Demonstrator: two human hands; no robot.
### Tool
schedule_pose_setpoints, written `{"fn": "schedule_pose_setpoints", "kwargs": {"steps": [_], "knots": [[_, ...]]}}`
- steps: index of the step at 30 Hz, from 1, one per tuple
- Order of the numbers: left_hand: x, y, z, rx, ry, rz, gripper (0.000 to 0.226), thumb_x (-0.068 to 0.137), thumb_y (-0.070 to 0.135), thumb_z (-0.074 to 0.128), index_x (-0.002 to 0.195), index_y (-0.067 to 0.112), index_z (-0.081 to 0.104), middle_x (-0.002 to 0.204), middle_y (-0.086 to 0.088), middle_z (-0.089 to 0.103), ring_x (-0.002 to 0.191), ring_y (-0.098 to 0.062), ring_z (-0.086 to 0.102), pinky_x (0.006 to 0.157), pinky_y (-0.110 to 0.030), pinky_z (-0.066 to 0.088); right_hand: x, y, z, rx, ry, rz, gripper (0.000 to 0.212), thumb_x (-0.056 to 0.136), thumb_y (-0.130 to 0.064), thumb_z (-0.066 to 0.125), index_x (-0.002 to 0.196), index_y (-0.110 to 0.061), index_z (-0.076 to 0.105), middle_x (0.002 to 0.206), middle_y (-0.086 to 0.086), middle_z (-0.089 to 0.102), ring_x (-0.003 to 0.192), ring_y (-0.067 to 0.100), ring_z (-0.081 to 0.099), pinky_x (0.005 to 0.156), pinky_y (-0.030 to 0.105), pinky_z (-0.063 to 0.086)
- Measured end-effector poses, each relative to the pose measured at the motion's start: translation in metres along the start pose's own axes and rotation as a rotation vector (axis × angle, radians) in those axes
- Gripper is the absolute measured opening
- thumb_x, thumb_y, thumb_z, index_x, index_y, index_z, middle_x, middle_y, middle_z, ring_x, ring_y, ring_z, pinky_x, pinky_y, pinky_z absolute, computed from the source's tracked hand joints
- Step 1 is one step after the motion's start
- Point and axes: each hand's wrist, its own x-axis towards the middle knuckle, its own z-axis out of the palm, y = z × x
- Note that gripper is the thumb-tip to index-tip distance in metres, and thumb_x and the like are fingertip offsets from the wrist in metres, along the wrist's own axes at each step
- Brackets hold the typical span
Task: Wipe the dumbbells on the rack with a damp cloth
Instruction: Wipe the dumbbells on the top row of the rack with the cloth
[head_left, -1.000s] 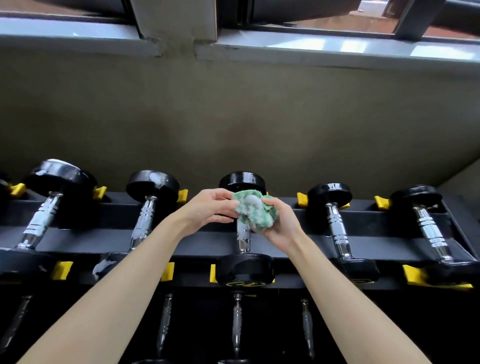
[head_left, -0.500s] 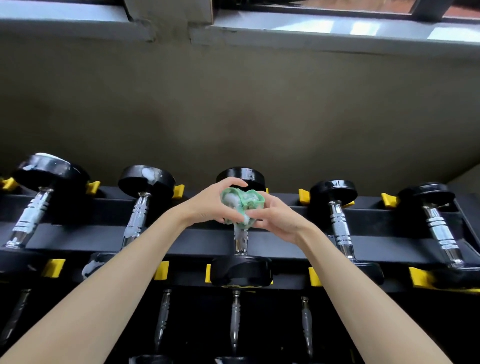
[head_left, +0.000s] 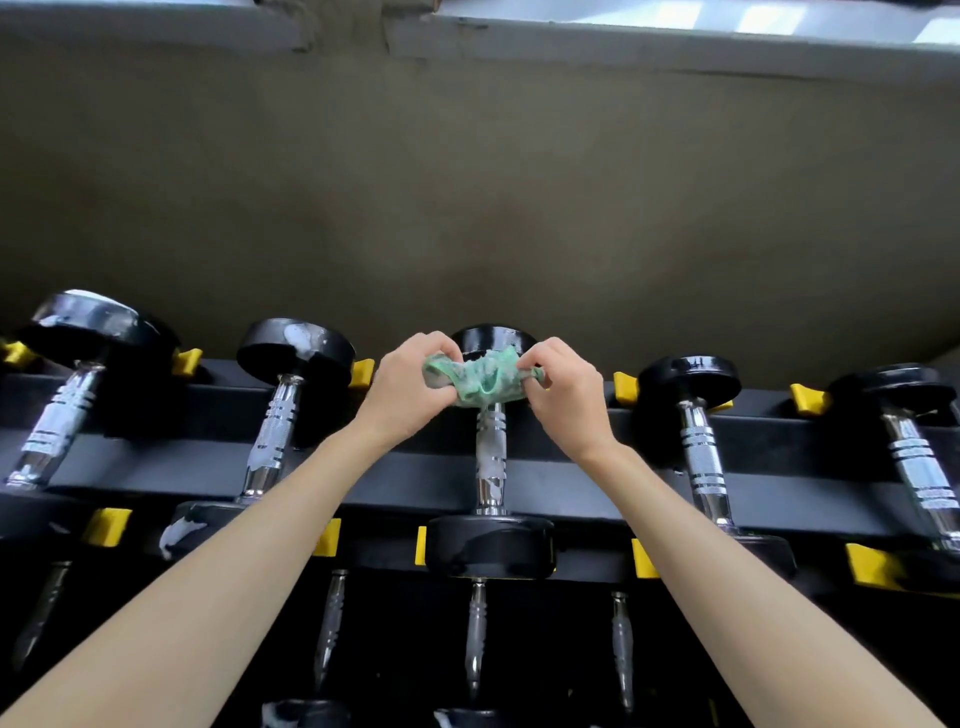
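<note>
A green damp cloth (head_left: 480, 382) is stretched between both hands just above the chrome handle of the middle dumbbell (head_left: 491, 462). My left hand (head_left: 410, 387) pinches the cloth's left end and my right hand (head_left: 563, 389) pinches its right end. The cloth hangs in front of the middle dumbbell's far black head. Several dumbbells lie side by side on the black rack (head_left: 561, 480); the two on the left, a large one (head_left: 57, 415) and a smaller one (head_left: 275, 431), show wet streaks.
Two more dumbbells (head_left: 698, 441) (head_left: 914, 457) lie to the right on the rack. Yellow cradle stops (head_left: 106, 525) mark each slot. A lower row of dumbbell handles (head_left: 475, 634) shows beneath. A grey wall (head_left: 467, 208) rises close behind, with a window ledge (head_left: 675, 41) on top.
The cloth was bunched in my right hand; now both hands have pulled it apart sideways into a stretched band. The hands have risen slightly toward the dumbbell's far head.
</note>
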Motion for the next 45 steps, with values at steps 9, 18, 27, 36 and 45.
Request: {"fn": "schedule_pose_setpoints", "kwargs": {"steps": [9,18,27,36,45], "knots": [[-0.003,-0.032,0.034,0.304,0.125,0.146,0.031,0.073,-0.006,0.061,0.100,0.008,0.069,0.097,-0.007,0.066,0.086,-0.027,0.061,0.074,-0.031,0.050,-0.015,0.023,0.034,-0.326,0.013,-0.082,0.014,0.062,0.009,0.059,0.066,-0.004,0.058,0.062,0.008,0.050,0.041,0.027,0.039,0.041,0.020,0.023],[-0.012,-0.040,0.039,-0.078,-0.240,-0.374,0.037,0.074,-0.005,0.056,0.100,0.020,0.063,0.090,-0.011,0.063,0.073,-0.019,0.050,0.070,-0.026,0.041,-0.018,0.014,0.019,0.209,-0.248,0.397,0.024,0.082,0.008,0.058,0.100,0.000,0.072,0.087,-0.001,0.064,0.083,0.010,0.057,0.072,0.006,0.040],[-0.025,-0.020,0.022,-0.057,-0.539,-0.297,0.028,0.069,-0.004,0.057,0.082,0.020,0.064,0.077,0.003,0.057,0.076,-0.013,0.050,0.070,-0.027,0.041,-0.050,0.017,0.006,0.204,-0.501,0.500,0.017,0.081,-0.001,0.054,0.079,0.016,0.058,0.061,0.012,0.036,0.063,0.010,0.025,0.059,0.026,0.021],[-0.030,0.011,0.009,0.093,-0.838,-0.296,0.034,0.068,-0.006,0.049,0.054,0.014,0.025,0.060,0.001,0.029,0.060,-0.016,0.023,0.055,-0.027,0.021,-0.066,-0.015,-0.015,0.266,-0.709,0.807,0.034,0.070,0.007,0.037,0.055,-0.019,0.021,0.063,0.004,0.016,0.063,0.017,0.012,0.057,0.033,0.011],[-0.029,0.050,-0.041,-0.450,-0.781,-0.506,0.033,0.054,0.010,0.046,0.084,0.000,0.057,0.080,-0.007,0.061,0.054,-0.016,0.060,0.050,-0.023,0.049,-0.052,-0.059,-0.057,1.205,-0.351,1.082,0.018,0.062,0.001,0.034,0.053,-0.014,0.038,0.059,0.003,0.053,0.052,0.015,0.052,0.054,0.021,0.043]]}}
